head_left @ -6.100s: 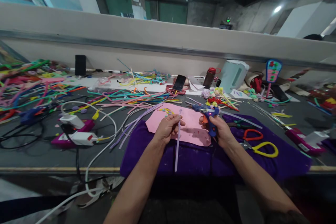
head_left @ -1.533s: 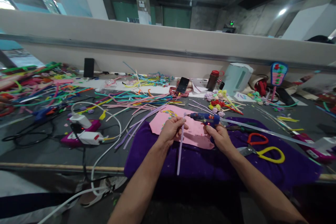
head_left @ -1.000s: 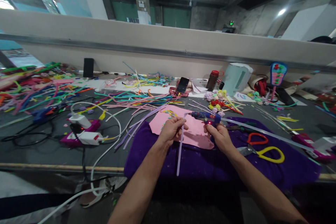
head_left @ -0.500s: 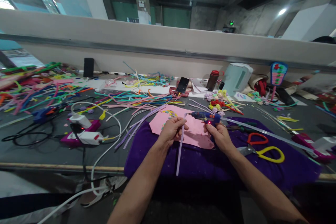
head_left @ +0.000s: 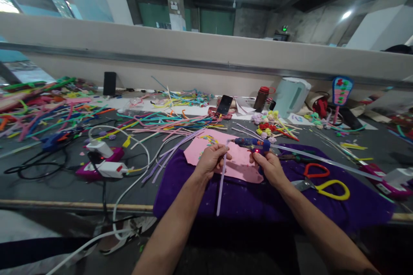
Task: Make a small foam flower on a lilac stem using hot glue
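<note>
Between the fingertips of my left hand (head_left: 211, 159) is a light purple pipe cleaner (head_left: 221, 189), its long end hanging down toward me. My right hand (head_left: 269, 165) is wrapped round a blue hot glue gun (head_left: 253, 142) with a red light on it. The gun's nozzle points left and sits at the top end of the pipe cleaner; whether they touch is too small to tell. A long clear glue stick (head_left: 322, 161) sticks out of the gun's back. Under both hands lies a pink sheet (head_left: 245, 165) on a purple cloth (head_left: 180, 193), with small yellow and blue pieces (head_left: 208, 139) on it.
Scissors with red and yellow handles (head_left: 322, 182) lie right of my right hand. Purple pipe cleaners (head_left: 171, 154) and a power strip with white plugs (head_left: 106, 165) are on the left. Behind stand a phone (head_left: 225, 104), a brown bottle (head_left: 261, 99) and a pale green jug (head_left: 292, 96).
</note>
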A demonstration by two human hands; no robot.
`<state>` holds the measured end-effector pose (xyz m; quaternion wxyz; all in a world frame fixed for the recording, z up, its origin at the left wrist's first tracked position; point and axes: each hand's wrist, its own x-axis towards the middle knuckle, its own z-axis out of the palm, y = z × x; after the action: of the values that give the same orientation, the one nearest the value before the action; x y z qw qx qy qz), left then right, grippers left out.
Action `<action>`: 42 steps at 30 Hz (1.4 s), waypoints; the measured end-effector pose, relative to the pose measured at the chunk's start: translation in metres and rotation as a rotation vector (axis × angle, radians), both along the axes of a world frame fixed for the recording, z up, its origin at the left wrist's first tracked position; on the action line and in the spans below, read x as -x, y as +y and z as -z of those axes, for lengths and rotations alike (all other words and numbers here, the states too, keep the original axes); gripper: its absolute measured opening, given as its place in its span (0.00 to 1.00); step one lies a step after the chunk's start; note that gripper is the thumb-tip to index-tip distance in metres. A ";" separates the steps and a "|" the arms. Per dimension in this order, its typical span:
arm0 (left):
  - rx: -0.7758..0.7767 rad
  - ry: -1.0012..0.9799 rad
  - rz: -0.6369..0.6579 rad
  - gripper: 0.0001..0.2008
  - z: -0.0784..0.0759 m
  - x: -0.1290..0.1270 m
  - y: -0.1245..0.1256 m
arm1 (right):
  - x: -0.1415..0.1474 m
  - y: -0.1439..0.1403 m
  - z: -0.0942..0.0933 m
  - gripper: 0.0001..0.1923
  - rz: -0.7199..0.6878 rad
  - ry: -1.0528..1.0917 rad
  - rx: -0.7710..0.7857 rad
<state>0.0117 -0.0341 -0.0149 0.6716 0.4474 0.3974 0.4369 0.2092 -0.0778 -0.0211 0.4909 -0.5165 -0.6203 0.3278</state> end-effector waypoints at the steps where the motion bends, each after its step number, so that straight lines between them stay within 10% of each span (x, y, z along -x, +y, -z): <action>1: -0.003 -0.005 -0.004 0.14 0.001 0.000 0.000 | 0.000 0.000 0.000 0.18 -0.008 0.002 0.006; 19: -0.069 -0.048 -0.068 0.13 0.000 0.002 0.002 | -0.005 0.028 0.014 0.17 0.050 0.108 0.122; 31: -0.033 -0.024 -0.027 0.13 0.000 0.001 0.002 | -0.005 0.016 -0.002 0.22 0.422 -1.160 -0.071; 42: -0.038 -0.046 -0.011 0.14 0.001 0.002 0.001 | 0.037 0.041 -0.004 0.13 -0.234 -1.422 -0.314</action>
<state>0.0096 -0.0329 -0.0159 0.6695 0.4475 0.3762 0.4582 0.1724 -0.0363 -0.0171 0.0004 -0.4581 -0.8795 -0.1285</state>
